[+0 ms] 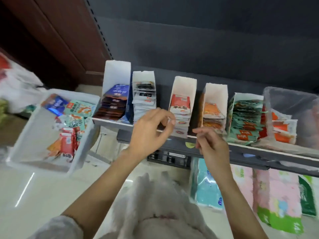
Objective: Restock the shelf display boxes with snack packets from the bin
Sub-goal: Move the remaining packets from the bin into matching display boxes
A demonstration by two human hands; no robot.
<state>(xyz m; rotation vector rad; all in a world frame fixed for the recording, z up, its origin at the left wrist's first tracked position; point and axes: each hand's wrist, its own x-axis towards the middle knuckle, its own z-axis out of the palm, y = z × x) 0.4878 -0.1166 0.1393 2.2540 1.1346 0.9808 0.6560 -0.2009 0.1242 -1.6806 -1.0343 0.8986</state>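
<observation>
**Inspector:** State of the hands?

**Assistant:** The left hand (151,128) is raised in front of the shelf (241,147), fingers loosely curled, thumb and forefinger drawn near the front of the red-and-white packet box (183,100). Whether it pinches a packet edge cannot be told; blur hides the contact. The right hand (210,142) sits just beside the same box, fingers curled and apparently holding nothing.

**Inspector:** And the stock?

**Assistant:** The white bin (34,135) stands to the left, below shelf level, with loose snack packets (69,128) lying in it: teal, blue and red ones. Five open display boxes line the shelf, all partly filled; the orange packet box (214,109) looks lowest.

**Inspector:** Step in hand?

**Assistant:** Judged as tidying the red-and-white stack, between loads. Neither hand visibly carries a packet.

**Inspector:** Next move?

**Assistant:** Probably a reach left into the bin, picking packets that match a box, then setting them upright behind its front row.
</observation>
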